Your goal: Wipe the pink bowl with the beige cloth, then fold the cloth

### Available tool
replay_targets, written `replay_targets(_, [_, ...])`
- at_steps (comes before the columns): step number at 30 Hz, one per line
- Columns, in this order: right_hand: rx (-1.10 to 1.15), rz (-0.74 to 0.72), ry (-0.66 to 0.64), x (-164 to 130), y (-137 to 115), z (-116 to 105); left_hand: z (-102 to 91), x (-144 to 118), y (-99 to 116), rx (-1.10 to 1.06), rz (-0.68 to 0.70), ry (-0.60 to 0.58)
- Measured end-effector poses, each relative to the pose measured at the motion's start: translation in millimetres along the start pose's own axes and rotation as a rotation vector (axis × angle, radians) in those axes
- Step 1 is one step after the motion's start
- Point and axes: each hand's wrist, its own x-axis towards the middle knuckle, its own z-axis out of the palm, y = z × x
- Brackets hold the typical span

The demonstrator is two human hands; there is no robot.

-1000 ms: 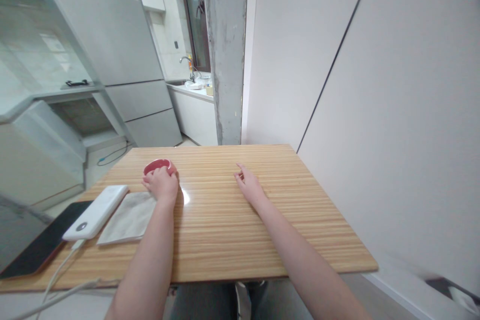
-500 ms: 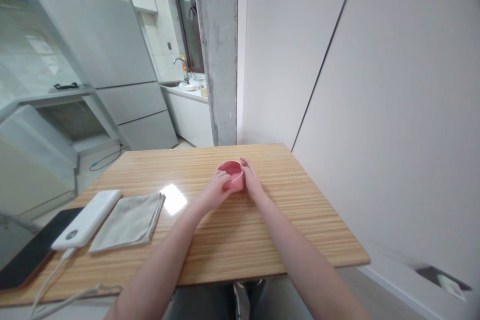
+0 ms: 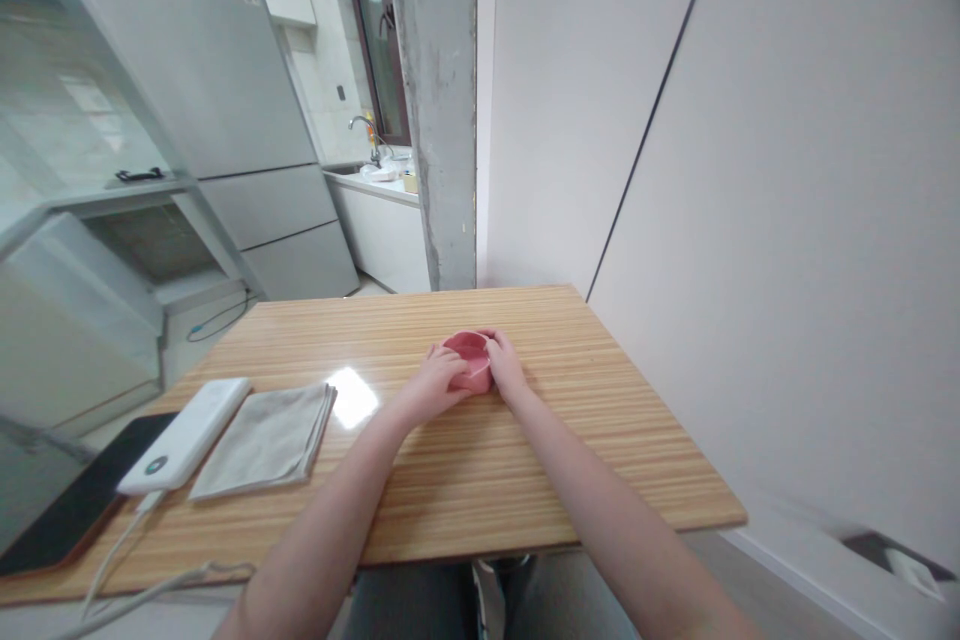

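A small pink bowl [image 3: 472,378] with a wavy rim is at the middle of the wooden table [image 3: 465,500], its opening tilted toward me. On its left side my left hand [image 3: 436,382] grips the wall, fingers over the rim and partly inside. My right hand [image 3: 506,366] is wrapped around the right side, fingertips at the far edge and thumb near the rim. Whether the bowl's base touches the tabletop is hard to make out. Nothing shows inside the bowl.
On the left of the table lie a folded grey cloth [image 3: 266,442], a white power bank [image 3: 184,437] with a cable [image 3: 112,560], and a dark phone-like slab [image 3: 82,500]. Beyond stand a fridge [image 3: 187,70], a concrete pillar [image 3: 444,100] and a white wall [image 3: 787,220].
The pink bowl has come slightly nearer and tilted more toward me. My right fingers have curled closer around its rim, and my left hand has shifted with it.
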Motion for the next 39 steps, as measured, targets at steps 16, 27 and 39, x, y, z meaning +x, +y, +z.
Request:
replay_targets(16, [0.064, 0.084, -0.032, 3.4, 7.4, -0.6, -84.1, -162.8, -93.7, 0.677, -1.111, 0.213])
replay_targets(27, [-0.207, -0.211, -0.039, -12.1, -44.8, -7.9, -69.9, -82.9, -6.9, -0.126, -0.475, -0.017])
replay_targets(39, [0.053, 0.268, -0.448, -11.5, -92.4, -56.4, -21.2, 13.5, 2.6, -0.311, -0.221, 0.586])
